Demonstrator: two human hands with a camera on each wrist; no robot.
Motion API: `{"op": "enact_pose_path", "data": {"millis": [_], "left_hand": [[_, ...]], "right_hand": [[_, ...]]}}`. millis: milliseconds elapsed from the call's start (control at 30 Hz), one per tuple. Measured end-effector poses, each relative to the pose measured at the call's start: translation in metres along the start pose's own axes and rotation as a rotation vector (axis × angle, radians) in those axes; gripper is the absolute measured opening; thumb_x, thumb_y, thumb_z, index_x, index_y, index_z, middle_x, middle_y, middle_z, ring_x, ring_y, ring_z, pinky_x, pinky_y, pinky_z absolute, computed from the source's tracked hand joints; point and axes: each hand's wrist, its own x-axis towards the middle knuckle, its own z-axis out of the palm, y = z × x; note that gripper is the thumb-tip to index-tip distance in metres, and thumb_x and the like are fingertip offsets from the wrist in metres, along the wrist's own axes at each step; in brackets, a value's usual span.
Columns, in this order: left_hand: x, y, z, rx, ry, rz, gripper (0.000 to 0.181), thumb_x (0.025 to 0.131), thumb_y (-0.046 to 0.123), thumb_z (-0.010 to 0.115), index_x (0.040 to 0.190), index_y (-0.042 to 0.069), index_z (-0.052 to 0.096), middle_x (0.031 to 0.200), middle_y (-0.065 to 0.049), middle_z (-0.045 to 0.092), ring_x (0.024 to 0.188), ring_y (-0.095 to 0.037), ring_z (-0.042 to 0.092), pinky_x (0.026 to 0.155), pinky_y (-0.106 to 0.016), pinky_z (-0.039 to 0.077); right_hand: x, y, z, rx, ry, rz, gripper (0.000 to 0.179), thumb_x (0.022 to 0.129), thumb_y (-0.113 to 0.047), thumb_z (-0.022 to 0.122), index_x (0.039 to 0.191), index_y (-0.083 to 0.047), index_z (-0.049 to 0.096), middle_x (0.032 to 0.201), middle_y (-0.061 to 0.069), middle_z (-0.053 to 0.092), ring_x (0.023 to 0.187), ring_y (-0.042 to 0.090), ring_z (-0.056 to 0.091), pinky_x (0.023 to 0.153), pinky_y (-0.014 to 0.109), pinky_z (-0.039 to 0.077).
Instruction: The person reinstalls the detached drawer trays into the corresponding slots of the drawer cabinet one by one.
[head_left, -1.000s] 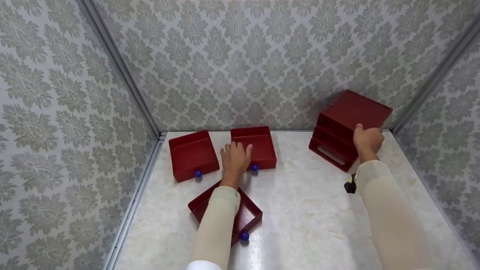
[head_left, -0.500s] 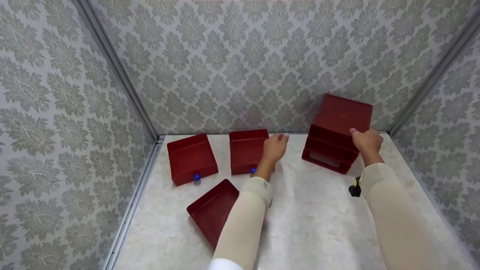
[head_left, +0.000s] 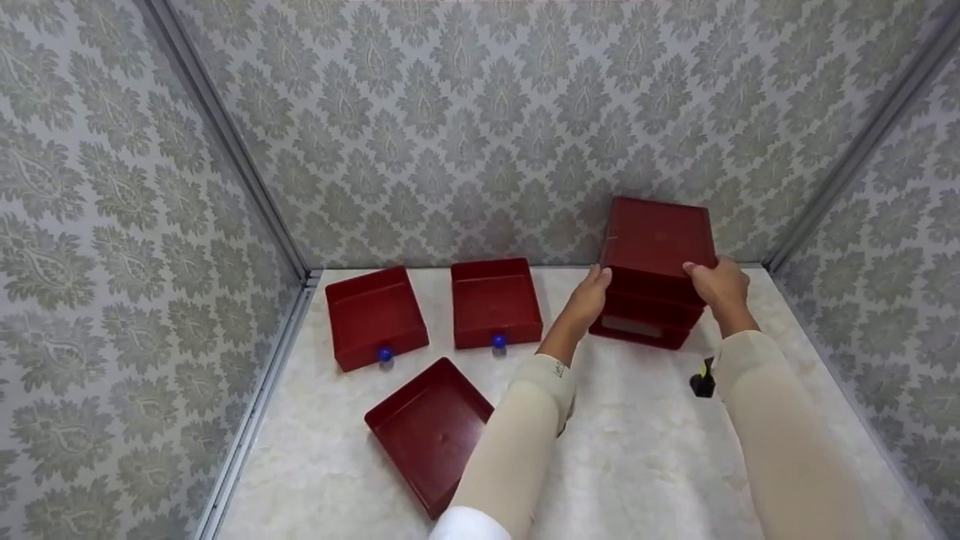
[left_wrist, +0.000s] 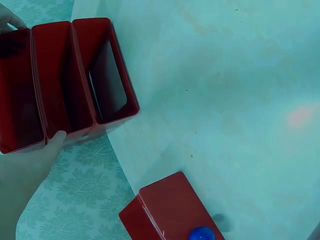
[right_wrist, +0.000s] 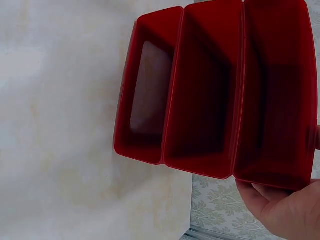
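Grey-patterned walls (head_left: 510, 112) fill the upper frame and both sides; a pale, faintly marbled table (head_left: 637, 457) spreads across the lower half; at the right of the frame, just before the back wall, is a dark red cabinet (head_left: 656, 240) of three stacked compartments, its openings towards the viewer, its lowest one showing a pale cut-out; whether its base sits flat on the table I cannot tell.

Three red drawers lie on the table, open side up: a near drawer (head_left: 431, 435) at lower centre, turned cornerwise and partly covered by the left sleeve (head_left: 510, 450); a middle drawer (head_left: 495, 300) near the back wall; a left drawer (head_left: 375, 311) beside it, slightly askew.

The right hand (head_left: 720, 285) grips the cabinet's upper right edge, thumb on top; the left hand (head_left: 585, 300) touches its left side, fingers fairly straight; a black object with a yellow patch (head_left: 703, 382) lies by the right sleeve (head_left: 772, 427); smallest, one blue knob (head_left: 499, 341) fronts the middle drawer, another (head_left: 385, 354) the left drawer.
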Motion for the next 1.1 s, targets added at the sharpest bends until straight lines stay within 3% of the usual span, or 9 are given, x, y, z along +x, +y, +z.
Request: {"op": "enact_pose_path", "data": {"millis": [233, 433, 600, 700, 800, 867, 967, 1033, 1100], "left_hand": [[0.000, -0.001, -0.003, -0.022, -0.033, 0.037, 0.064, 0.109, 0.048, 0.031, 0.162, 0.011, 0.026, 0.171, -0.003, 0.023, 0.159, -0.020, 0.016, 0.128, -0.041, 0.019], [-0.003, -0.003, -0.004, -0.055, -0.043, 0.085, 0.061, 0.110, 0.040, 0.033, 0.159, 0.003, 0.030, 0.170, -0.010, 0.022, 0.160, -0.022, 0.012, 0.129, -0.037, 0.012], [-0.010, 0.000, -0.005, 0.046, 0.067, 0.056, 0.060, 0.109, 0.044, 0.035, 0.153, 0.005, 0.045, 0.163, -0.008, 0.040, 0.155, -0.024, 0.030, 0.126, -0.036, 0.024], [-0.014, 0.003, -0.008, 0.145, 0.198, 0.032, 0.062, 0.106, 0.051, 0.038, 0.134, 0.003, 0.065, 0.143, -0.012, 0.062, 0.137, -0.027, 0.055, 0.115, -0.038, 0.041], [-0.015, 0.003, -0.011, 0.238, 0.293, 0.054, 0.059, 0.104, 0.051, 0.044, 0.090, 0.003, 0.075, 0.096, -0.010, 0.075, 0.095, -0.021, 0.068, 0.088, -0.036, 0.053], [-0.015, 0.001, -0.014, 0.268, 0.312, 0.095, 0.058, 0.104, 0.048, 0.050, 0.064, 0.008, 0.061, 0.068, -0.003, 0.062, 0.069, -0.015, 0.057, 0.068, -0.032, 0.048], [-0.015, -0.003, -0.016, 0.297, 0.298, 0.153, 0.059, 0.103, 0.042, 0.057, 0.053, 0.016, 0.041, 0.049, 0.004, 0.039, 0.050, -0.012, 0.038, 0.053, -0.028, 0.034], [-0.016, -0.006, -0.017, 0.311, 0.294, 0.182, 0.058, 0.101, 0.039, 0.062, 0.051, 0.017, 0.044, 0.045, 0.008, 0.035, 0.046, -0.009, 0.036, 0.052, -0.024, 0.033], [-0.017, -0.008, -0.018, 0.325, 0.293, 0.200, 0.055, 0.100, 0.038, 0.065, 0.053, 0.010, 0.055, 0.043, 0.009, 0.036, 0.046, -0.008, 0.038, 0.054, -0.023, 0.036]], "right_hand": [[0.000, -0.001, 0.002, -0.001, -0.021, -0.038, 0.074, 0.103, -0.046, 0.044, 0.157, 0.002, 0.029, 0.156, 0.028, 0.040, 0.142, 0.044, 0.040, 0.116, 0.057, 0.037], [0.000, -0.001, 0.001, -0.010, -0.052, -0.051, 0.073, 0.102, -0.046, 0.045, 0.156, 0.001, 0.031, 0.156, 0.027, 0.041, 0.141, 0.044, 0.041, 0.116, 0.057, 0.037], [0.000, -0.001, 0.000, 0.011, -0.097, -0.054, 0.073, 0.103, -0.043, 0.045, 0.160, -0.002, 0.025, 0.159, 0.026, 0.037, 0.143, 0.044, 0.039, 0.117, 0.058, 0.035], [0.000, -0.001, 0.000, 0.019, -0.117, -0.062, 0.073, 0.103, -0.042, 0.046, 0.161, -0.004, 0.023, 0.161, 0.026, 0.035, 0.144, 0.044, 0.038, 0.118, 0.058, 0.034], [-0.001, -0.003, 0.002, 0.017, -0.127, -0.072, 0.073, 0.103, -0.041, 0.047, 0.161, -0.005, 0.024, 0.161, 0.026, 0.035, 0.144, 0.044, 0.038, 0.118, 0.058, 0.034], [-0.001, -0.004, 0.003, 0.019, -0.135, -0.073, 0.072, 0.103, -0.040, 0.047, 0.161, -0.005, 0.025, 0.160, 0.026, 0.036, 0.143, 0.044, 0.039, 0.118, 0.058, 0.034], [-0.002, -0.005, 0.005, 0.030, -0.142, -0.068, 0.070, 0.102, -0.038, 0.046, 0.160, -0.004, 0.027, 0.159, 0.026, 0.038, 0.141, 0.044, 0.041, 0.117, 0.058, 0.035], [-0.003, -0.006, 0.006, 0.035, -0.142, -0.063, 0.069, 0.102, -0.038, 0.046, 0.160, -0.003, 0.028, 0.158, 0.025, 0.040, 0.140, 0.043, 0.042, 0.117, 0.058, 0.035], [-0.004, -0.006, 0.007, 0.034, -0.138, -0.061, 0.069, 0.102, -0.037, 0.046, 0.160, -0.003, 0.029, 0.157, 0.026, 0.040, 0.140, 0.043, 0.043, 0.117, 0.058, 0.035]]}}
